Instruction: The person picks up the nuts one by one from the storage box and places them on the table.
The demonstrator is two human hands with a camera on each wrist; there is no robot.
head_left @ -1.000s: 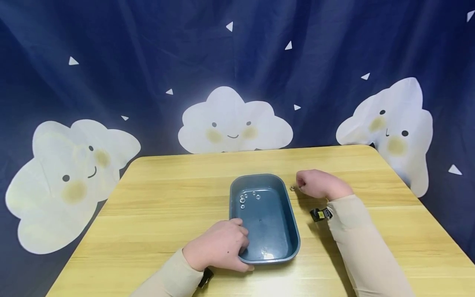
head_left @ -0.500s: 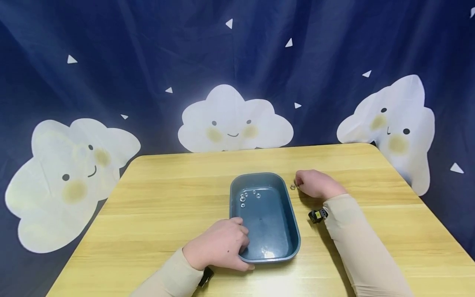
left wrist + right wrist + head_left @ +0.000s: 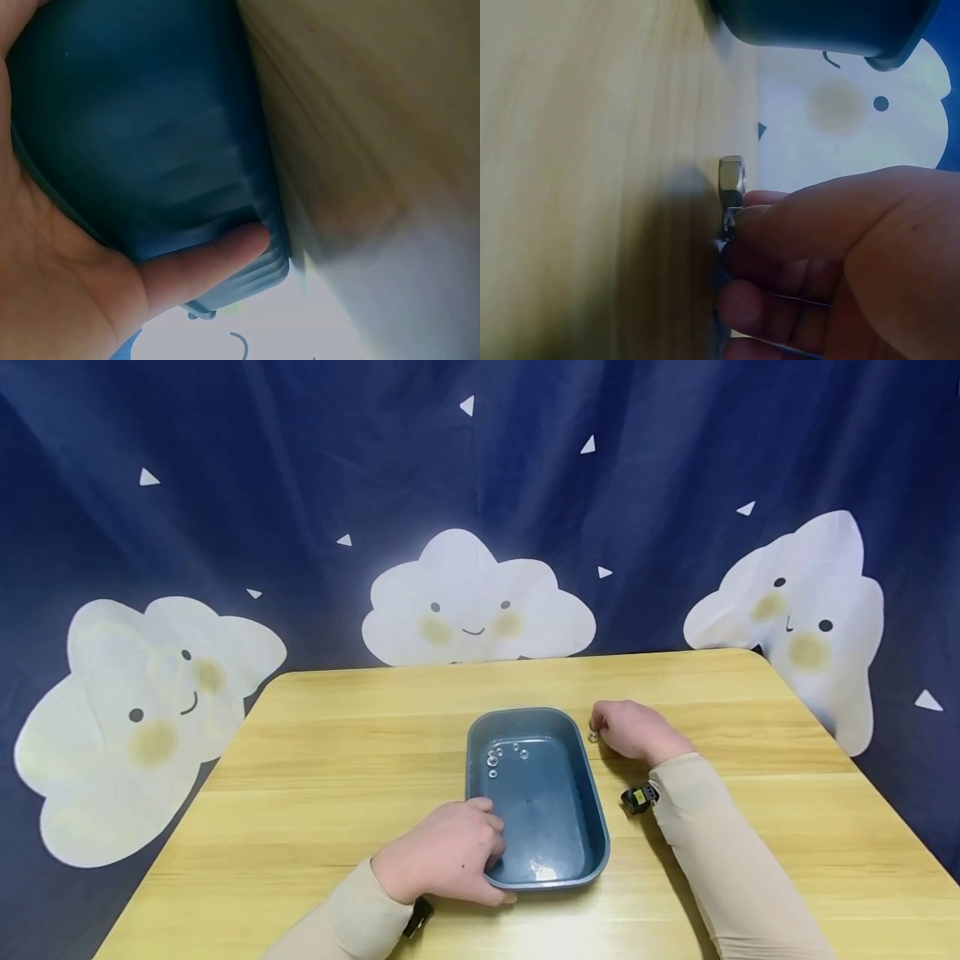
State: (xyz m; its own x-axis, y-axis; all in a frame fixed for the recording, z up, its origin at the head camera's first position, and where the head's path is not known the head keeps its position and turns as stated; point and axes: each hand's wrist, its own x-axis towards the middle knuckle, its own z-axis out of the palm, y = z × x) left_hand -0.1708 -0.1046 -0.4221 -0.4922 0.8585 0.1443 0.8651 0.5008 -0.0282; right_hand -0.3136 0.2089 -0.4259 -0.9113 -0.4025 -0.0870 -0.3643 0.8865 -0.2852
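Observation:
In the head view my left hand [image 3: 450, 852] grips the near left corner of a blue-grey plastic bin [image 3: 602, 827], fingers over the rim inside. The thumb lies along the outer wall of the bin [image 3: 172, 127] in the left wrist view. Several small shiny metal nuts [image 3: 492, 762] lie on the bin floor toward its far left. Right of the bin, my right hand [image 3: 637, 731] is low over the table beside a hex nut [image 3: 732, 174]. In the right wrist view its thumb and fingertips pinch a second small metal nut [image 3: 729, 222], mostly hidden by the thumb.
The light wood table [image 3: 337, 743] carries the bin near its middle. Behind the table hangs a dark blue curtain [image 3: 300, 460] with white clouds. A black wrist device [image 3: 640, 798] sits under the right sleeve.
My right hand has shifted slightly left, with its fingertips now closer to the hex nut on the table. The left hand and the bin have stayed in place.

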